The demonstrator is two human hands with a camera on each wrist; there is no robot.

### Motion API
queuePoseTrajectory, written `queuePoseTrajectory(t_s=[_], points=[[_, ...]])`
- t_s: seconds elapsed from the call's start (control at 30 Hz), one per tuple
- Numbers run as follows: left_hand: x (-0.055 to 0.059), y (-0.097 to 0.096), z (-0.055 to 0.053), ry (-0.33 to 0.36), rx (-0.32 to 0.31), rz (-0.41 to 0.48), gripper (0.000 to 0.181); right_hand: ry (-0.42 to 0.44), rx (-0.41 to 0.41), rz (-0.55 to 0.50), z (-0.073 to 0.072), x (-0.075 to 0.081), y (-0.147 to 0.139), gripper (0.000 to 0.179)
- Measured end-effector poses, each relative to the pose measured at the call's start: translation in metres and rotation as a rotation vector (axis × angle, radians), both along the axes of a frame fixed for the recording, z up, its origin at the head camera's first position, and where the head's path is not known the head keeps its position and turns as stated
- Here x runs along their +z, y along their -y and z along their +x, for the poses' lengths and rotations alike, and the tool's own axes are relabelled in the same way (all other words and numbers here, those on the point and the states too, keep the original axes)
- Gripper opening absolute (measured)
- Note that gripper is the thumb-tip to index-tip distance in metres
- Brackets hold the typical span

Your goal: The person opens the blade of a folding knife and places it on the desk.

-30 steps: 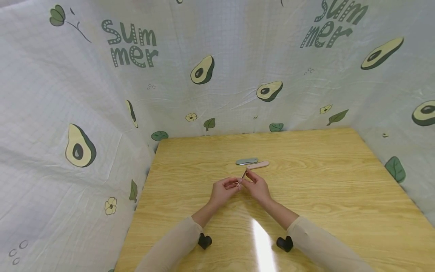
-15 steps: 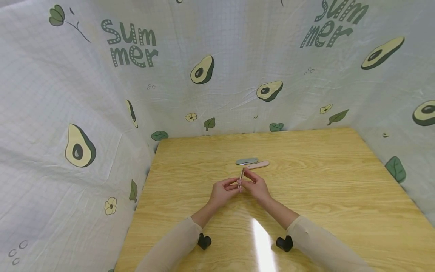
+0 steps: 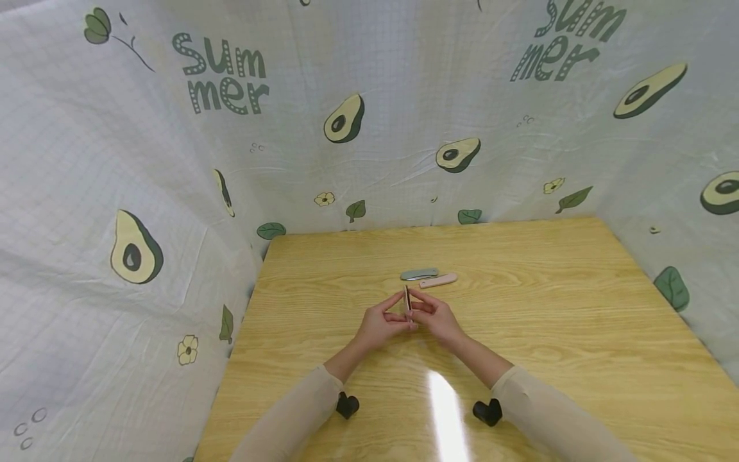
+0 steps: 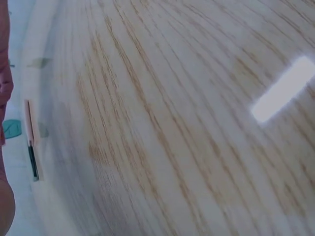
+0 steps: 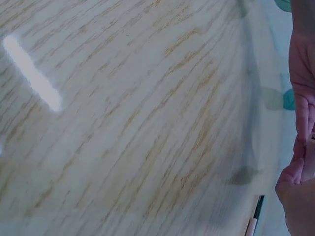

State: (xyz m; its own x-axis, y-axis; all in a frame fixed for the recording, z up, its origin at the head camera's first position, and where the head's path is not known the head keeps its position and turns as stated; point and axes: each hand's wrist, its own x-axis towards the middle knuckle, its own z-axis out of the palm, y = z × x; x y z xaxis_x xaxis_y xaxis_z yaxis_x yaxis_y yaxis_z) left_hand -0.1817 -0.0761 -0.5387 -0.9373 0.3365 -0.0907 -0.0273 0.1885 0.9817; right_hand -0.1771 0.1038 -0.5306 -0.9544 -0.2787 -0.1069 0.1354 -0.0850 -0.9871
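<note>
Both hands meet over the table, holding a slim, pale folding knife [image 3: 407, 299] upright between their fingertips. A dark slot shows along its narrow edge. My left hand [image 3: 378, 326] pinches it from the left, thumb near the lower end and a fingertip near the top. From the right, my right hand [image 3: 441, 321] grips it in the same way. In the right wrist view, a pale part of the knife [image 5: 309, 160] shows between the fingers at the right edge. Just beyond the hands lie a grey-blue folding knife [image 3: 419, 274] and a pink folding knife [image 3: 439, 280], both folded.
The wooden table [image 3: 548, 308] bears a bright light reflection in front of the hands. A white curtain [image 3: 398, 186] printed with avocados and leaves hangs behind the table and along both sides. Black wrist mounts [image 3: 348, 405] stick out near the sleeves.
The held knife has turned from a slant to nearly upright, its top end shifting left. My left fingers have moved up to its top, and the pink knife's near end is now uncovered.
</note>
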Motion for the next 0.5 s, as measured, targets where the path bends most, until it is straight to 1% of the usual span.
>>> queuePoseTrajectory(t_s=[0.07,0.13,0.23,0.3,0.4,0.5], points=[[0.000,0.000,-0.001,0.002,0.002,-0.012,0.077,-0.015,0.024,0.031,-0.001,0.001,-0.002,0.054],[0.000,0.002,-0.002,0.001,0.018,-0.031,0.075,-0.030,0.044,0.084,-0.002,0.000,-0.005,0.050],[0.000,0.005,-0.003,-0.025,0.051,-0.057,0.070,-0.039,0.069,0.145,-0.003,0.000,-0.011,0.043],[0.000,0.006,-0.004,-0.051,0.066,-0.067,0.067,-0.040,0.089,0.160,-0.005,-0.001,-0.014,0.039],[-0.001,0.007,-0.005,-0.079,0.067,-0.062,0.061,-0.037,0.117,0.158,-0.006,-0.001,-0.018,0.037],[-0.002,0.006,-0.006,-0.079,0.066,-0.044,0.054,-0.055,0.136,0.176,-0.009,-0.002,-0.021,0.036]])
